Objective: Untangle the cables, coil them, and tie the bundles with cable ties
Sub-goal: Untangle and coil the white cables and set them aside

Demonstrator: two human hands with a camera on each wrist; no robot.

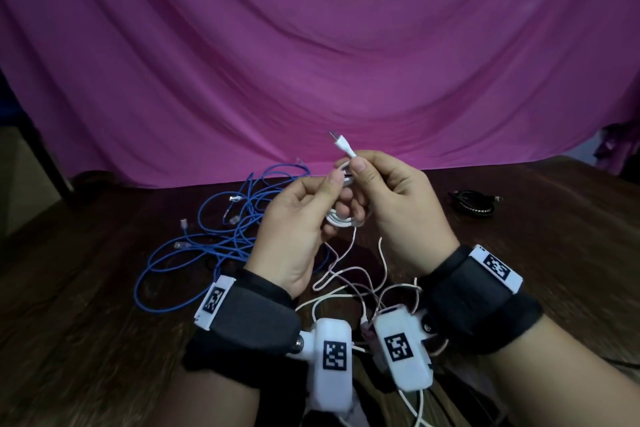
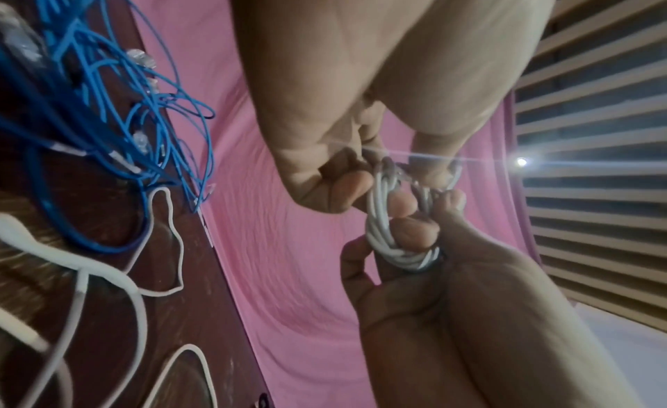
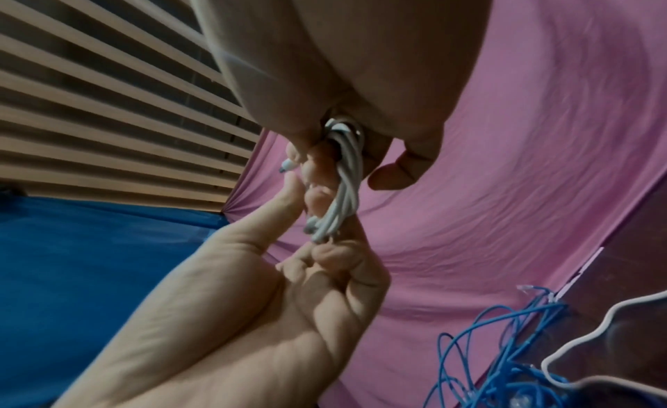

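Note:
A white cable wound into a small coil (image 1: 343, 220) is held above the table between both hands. My left hand (image 1: 337, 194) pinches the coil's left side with thumb and fingers. My right hand (image 1: 358, 187) grips the coil's upper part, thumb on top, and the white connector end (image 1: 341, 143) sticks up past it. The left wrist view shows the coil (image 2: 382, 223) with fingers of both hands curled round its strands. In the right wrist view the coil (image 3: 343, 186) hangs between the two hands, its connector (image 3: 288, 166) poking out left. I see no cable tie.
A tangle of blue network cables (image 1: 225, 229) lies on the dark wooden table (image 1: 104, 288) to the left. Loose white and pinkish cables (image 1: 363, 282) lie under my wrists. A black coiled bundle (image 1: 472, 205) lies at the right. A pink cloth (image 1: 311, 45) hangs behind.

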